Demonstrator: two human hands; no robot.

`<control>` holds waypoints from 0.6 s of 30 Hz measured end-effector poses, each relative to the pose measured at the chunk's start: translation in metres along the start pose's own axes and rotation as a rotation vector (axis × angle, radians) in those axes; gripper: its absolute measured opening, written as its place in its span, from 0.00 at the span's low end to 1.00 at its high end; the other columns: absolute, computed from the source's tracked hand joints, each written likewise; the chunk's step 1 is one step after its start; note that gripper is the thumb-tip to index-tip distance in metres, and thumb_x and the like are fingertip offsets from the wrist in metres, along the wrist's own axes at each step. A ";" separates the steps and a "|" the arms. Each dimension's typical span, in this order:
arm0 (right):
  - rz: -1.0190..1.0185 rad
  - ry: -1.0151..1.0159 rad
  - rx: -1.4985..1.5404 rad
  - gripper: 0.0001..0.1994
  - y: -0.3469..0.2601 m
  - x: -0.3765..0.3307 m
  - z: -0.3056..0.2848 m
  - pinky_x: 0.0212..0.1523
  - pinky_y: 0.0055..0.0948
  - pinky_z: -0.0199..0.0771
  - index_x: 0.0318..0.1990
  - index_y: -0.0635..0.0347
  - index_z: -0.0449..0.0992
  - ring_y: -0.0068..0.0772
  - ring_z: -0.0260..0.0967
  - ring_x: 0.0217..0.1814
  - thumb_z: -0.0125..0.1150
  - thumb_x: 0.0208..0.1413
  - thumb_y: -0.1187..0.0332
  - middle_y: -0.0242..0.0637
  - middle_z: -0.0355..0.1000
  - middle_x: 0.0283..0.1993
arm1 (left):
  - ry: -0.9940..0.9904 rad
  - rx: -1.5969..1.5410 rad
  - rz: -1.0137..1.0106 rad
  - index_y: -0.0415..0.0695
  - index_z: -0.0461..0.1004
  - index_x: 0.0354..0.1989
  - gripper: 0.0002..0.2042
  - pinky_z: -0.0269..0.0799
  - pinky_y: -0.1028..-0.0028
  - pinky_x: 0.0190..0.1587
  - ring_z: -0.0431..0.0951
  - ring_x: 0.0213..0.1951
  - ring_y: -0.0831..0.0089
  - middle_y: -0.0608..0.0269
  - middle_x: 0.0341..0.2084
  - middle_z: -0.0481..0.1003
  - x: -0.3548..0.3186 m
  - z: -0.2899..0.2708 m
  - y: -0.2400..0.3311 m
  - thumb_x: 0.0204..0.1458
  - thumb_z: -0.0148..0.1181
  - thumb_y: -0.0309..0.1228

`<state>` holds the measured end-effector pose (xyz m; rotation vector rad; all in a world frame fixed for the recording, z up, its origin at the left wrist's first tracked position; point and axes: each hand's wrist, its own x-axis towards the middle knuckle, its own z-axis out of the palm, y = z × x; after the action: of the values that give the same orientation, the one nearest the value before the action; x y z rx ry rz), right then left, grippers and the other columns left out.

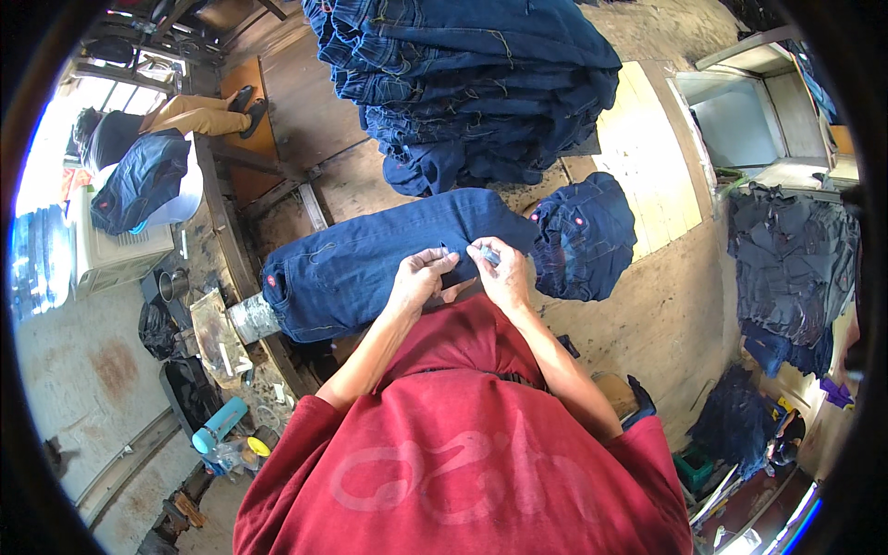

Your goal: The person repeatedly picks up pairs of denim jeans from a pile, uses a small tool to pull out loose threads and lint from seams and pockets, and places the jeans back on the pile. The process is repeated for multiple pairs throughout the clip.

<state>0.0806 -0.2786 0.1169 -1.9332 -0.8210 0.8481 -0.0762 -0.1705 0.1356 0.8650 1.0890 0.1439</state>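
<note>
A pair of dark blue jeans lies across my lap, stretching from left to right. My left hand pinches the denim near its middle, fingers closed on the cloth. My right hand is shut on a small tool with a light tip, held against the same spot on the fabric. Both hands meet just above my red shirt. What kind of tool it is stays too small to tell.
A tall stack of folded jeans rests on the wooden bench ahead. More dark garments pile at the right. Another person sits at the upper left beside a white machine. A teal bottle lies lower left.
</note>
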 end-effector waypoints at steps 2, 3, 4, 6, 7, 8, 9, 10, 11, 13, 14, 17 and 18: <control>0.044 0.012 0.112 0.10 0.002 0.000 0.003 0.31 0.27 0.66 0.43 0.61 0.85 0.16 0.63 0.29 0.72 0.68 0.63 0.26 0.74 0.26 | 0.013 -0.054 -0.062 0.43 0.80 0.43 0.11 0.59 0.76 0.23 0.62 0.18 0.85 0.76 0.21 0.71 -0.003 -0.003 -0.008 0.69 0.67 0.38; 0.052 0.037 0.122 0.10 0.003 0.000 0.005 0.31 0.27 0.66 0.43 0.61 0.85 0.15 0.63 0.29 0.72 0.68 0.63 0.25 0.73 0.26 | 0.040 -0.060 -0.143 0.44 0.78 0.41 0.10 0.58 0.76 0.23 0.61 0.18 0.84 0.76 0.20 0.70 -0.008 -0.005 -0.013 0.70 0.66 0.38; 0.078 0.033 0.142 0.11 0.005 -0.001 0.006 0.30 0.27 0.65 0.43 0.62 0.85 0.15 0.63 0.29 0.72 0.68 0.62 0.23 0.73 0.26 | 0.025 -0.136 -0.064 0.46 0.75 0.36 0.12 0.56 0.75 0.22 0.58 0.17 0.84 0.74 0.21 0.69 -0.013 -0.005 -0.017 0.72 0.63 0.38; 0.126 0.013 0.192 0.11 0.007 -0.004 0.008 0.30 0.26 0.63 0.43 0.61 0.86 0.13 0.61 0.29 0.73 0.68 0.62 0.20 0.71 0.27 | 0.050 -0.242 -0.077 0.46 0.75 0.37 0.13 0.55 0.74 0.22 0.58 0.17 0.84 0.73 0.23 0.70 -0.024 -0.007 -0.024 0.73 0.62 0.39; 0.125 0.005 0.183 0.11 0.008 -0.005 0.008 0.30 0.26 0.63 0.43 0.62 0.86 0.13 0.61 0.30 0.73 0.68 0.62 0.21 0.71 0.27 | -0.001 -0.305 -0.023 0.46 0.75 0.37 0.13 0.55 0.74 0.21 0.58 0.17 0.84 0.73 0.24 0.71 -0.028 -0.008 -0.026 0.73 0.61 0.39; 0.124 -0.003 0.173 0.11 0.008 -0.006 0.008 0.31 0.26 0.64 0.43 0.62 0.86 0.13 0.61 0.30 0.73 0.68 0.62 0.21 0.72 0.27 | 0.058 -0.309 -0.093 0.45 0.76 0.37 0.13 0.55 0.75 0.21 0.59 0.17 0.84 0.72 0.24 0.72 -0.030 -0.009 -0.026 0.73 0.61 0.39; 0.134 -0.013 0.171 0.11 0.008 -0.007 0.008 0.31 0.26 0.65 0.44 0.62 0.86 0.14 0.62 0.30 0.73 0.68 0.62 0.22 0.72 0.27 | 0.053 -0.322 -0.104 0.45 0.77 0.38 0.13 0.56 0.75 0.21 0.60 0.18 0.85 0.71 0.25 0.72 -0.029 -0.009 -0.025 0.73 0.61 0.40; 0.109 -0.013 0.154 0.11 0.008 -0.007 0.008 0.32 0.26 0.66 0.44 0.62 0.86 0.14 0.64 0.31 0.73 0.68 0.62 0.23 0.74 0.28 | 0.097 -0.315 -0.171 0.44 0.78 0.39 0.13 0.56 0.76 0.21 0.61 0.18 0.85 0.71 0.25 0.73 -0.026 -0.009 -0.023 0.73 0.61 0.40; 0.095 -0.016 0.143 0.11 0.008 -0.007 0.007 0.33 0.27 0.68 0.44 0.63 0.86 0.15 0.66 0.31 0.73 0.68 0.63 0.25 0.75 0.28 | 0.047 -0.211 -0.114 0.44 0.78 0.39 0.13 0.56 0.75 0.21 0.60 0.18 0.85 0.72 0.25 0.72 -0.022 -0.009 -0.020 0.73 0.62 0.40; 0.053 -0.011 0.114 0.11 0.007 -0.007 0.006 0.35 0.27 0.72 0.44 0.63 0.86 0.17 0.71 0.32 0.73 0.67 0.63 0.28 0.79 0.30 | 0.081 0.043 -0.076 0.45 0.77 0.41 0.13 0.56 0.74 0.22 0.60 0.18 0.84 0.74 0.25 0.71 -0.007 -0.007 -0.015 0.72 0.63 0.42; 0.021 0.000 0.097 0.11 0.007 -0.007 0.005 0.36 0.28 0.73 0.44 0.63 0.86 0.18 0.74 0.33 0.73 0.67 0.63 0.31 0.80 0.30 | 0.043 0.275 0.150 0.45 0.79 0.43 0.14 0.56 0.73 0.23 0.61 0.18 0.83 0.74 0.24 0.70 0.000 -0.004 -0.013 0.71 0.64 0.44; -0.011 0.000 0.023 0.09 0.006 -0.008 0.004 0.38 0.30 0.77 0.44 0.62 0.86 0.22 0.79 0.34 0.73 0.67 0.64 0.37 0.83 0.32 | 0.010 0.354 0.230 0.44 0.77 0.39 0.15 0.57 0.73 0.23 0.61 0.19 0.82 0.74 0.22 0.68 0.006 -0.007 -0.015 0.72 0.62 0.43; 0.011 0.001 -0.016 0.09 0.006 -0.010 0.005 0.38 0.30 0.78 0.44 0.61 0.86 0.23 0.80 0.34 0.72 0.67 0.65 0.39 0.83 0.32 | 0.062 0.289 0.157 0.44 0.77 0.39 0.15 0.57 0.73 0.23 0.61 0.19 0.83 0.74 0.22 0.68 0.004 -0.010 -0.018 0.73 0.61 0.43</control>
<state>0.0727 -0.2866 0.1121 -1.9539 -0.8197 0.8495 -0.0880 -0.1752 0.1185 1.2132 1.1151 0.1471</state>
